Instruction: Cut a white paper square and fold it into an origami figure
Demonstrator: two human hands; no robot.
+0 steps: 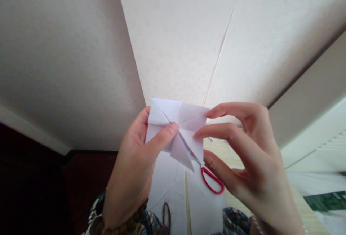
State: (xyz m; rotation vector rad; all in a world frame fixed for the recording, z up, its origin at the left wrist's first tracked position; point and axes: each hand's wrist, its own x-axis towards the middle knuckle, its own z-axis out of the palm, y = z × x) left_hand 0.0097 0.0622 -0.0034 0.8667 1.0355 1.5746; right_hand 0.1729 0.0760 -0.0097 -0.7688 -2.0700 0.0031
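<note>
A folded square of white paper [190,114] is held up in front of me, with creases meeting at its middle and a triangular flap lifted at the lower edge. My left hand [135,155] grips its left side, the thumb pressed near the centre and the fingers behind. With spread, bent fingers, my right hand [245,152] touches the right side; the thumb is at the lower right corner, partly behind the paper. Below, red-handled scissors [213,181] lie on white sheets, their blades mostly hidden.
Loose white paper sheets [173,191] cover part of a light wooden table [228,148]. Small paper scraps lie beyond the folded square. A pale wall [183,40] with a seam rises close behind the table. At the far right is a dark green item [327,201].
</note>
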